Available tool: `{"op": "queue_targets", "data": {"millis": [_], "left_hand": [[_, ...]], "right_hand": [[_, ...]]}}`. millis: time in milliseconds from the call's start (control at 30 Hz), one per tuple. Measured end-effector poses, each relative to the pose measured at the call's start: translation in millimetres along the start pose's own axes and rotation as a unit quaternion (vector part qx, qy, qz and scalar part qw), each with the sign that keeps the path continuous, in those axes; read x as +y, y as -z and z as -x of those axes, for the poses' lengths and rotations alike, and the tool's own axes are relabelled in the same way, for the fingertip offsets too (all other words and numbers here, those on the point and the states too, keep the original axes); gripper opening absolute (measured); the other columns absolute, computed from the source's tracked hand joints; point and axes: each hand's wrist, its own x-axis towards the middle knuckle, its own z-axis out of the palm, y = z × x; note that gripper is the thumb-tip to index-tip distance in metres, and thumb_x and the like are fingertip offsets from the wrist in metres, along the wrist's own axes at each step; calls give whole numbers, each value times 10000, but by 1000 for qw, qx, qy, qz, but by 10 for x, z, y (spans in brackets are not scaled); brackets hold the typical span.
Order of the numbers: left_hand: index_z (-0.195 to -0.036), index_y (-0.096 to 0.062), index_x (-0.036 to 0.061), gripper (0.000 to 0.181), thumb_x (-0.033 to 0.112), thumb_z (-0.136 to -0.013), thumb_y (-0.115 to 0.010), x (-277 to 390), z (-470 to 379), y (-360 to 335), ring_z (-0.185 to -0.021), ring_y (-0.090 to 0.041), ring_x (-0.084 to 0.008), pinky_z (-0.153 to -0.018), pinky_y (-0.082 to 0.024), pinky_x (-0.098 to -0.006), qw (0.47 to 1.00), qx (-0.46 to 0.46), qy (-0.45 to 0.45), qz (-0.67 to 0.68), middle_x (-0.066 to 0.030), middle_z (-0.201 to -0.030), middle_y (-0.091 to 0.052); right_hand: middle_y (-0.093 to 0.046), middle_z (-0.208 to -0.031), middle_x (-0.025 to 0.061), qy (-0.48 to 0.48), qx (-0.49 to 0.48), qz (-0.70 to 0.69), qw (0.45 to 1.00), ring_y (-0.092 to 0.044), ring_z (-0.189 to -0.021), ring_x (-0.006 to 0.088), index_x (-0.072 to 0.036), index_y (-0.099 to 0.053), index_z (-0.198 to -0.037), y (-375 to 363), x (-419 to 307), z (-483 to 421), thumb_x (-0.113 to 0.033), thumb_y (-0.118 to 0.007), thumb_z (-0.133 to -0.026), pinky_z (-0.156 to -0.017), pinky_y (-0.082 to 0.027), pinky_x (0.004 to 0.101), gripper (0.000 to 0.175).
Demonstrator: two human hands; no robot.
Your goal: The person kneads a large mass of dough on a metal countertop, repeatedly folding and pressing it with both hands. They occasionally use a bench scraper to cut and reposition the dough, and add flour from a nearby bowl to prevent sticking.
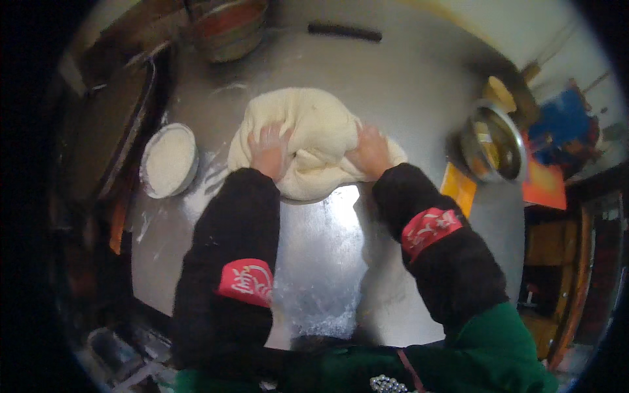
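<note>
A large, soft mass of pale dough (314, 110) lies folded on the metal table (319, 265) in front of me. My left hand (270, 150) grips its left part, fingers pointing away and sunk into the surface. On the right side, my right hand (372, 150) grasps the dough near its edge, with some fingertips hidden by it. Between my hands the dough has a creased hollow, and a flap of it extends beyond my right hand. To the left stands a white bowl (191, 179) filled with white flour (170, 159).
Loose flour (204, 184) is scattered beside the bowl. A dark rod (345, 32) lies at the far side, near a bucket (236, 46). At the right are a tilted metal bowl (516, 142), a yellow-orange packet (458, 189) and a red-orange sheet-like item (545, 186) by the table's edge.
</note>
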Motion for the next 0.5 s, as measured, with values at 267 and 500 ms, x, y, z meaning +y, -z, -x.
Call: {"op": "queue_targets", "data": {"millis": [267, 500], "left_hand": [[-1310, -442, 94, 604, 287, -768, -626, -60, 1644, 773, -1311, -277, -342, -1053, -199, -537, 985, -79, 10, 154, -180, -1410, -314], [-1423, -295, 180, 772, 374, -766, -651, 621, 2242, 623, -1380, -35, -411, -1043, -101, -636, 988, -127, -54, 74, -199, -1499, -83]], "right_hand": [[-400, -1317, 260, 34, -193, -35, 980, -448, -1152, 397, -60, -366, -1344, 508, -850, 1830, -316, -683, -739, -917, -408, 502, 730], [-313, -1360, 271, 95, -60, -234, 966, -372, -1207, 439, -46, -335, -1351, 912, -884, 2828, -298, -721, -720, -986, -353, 459, 782]]}}
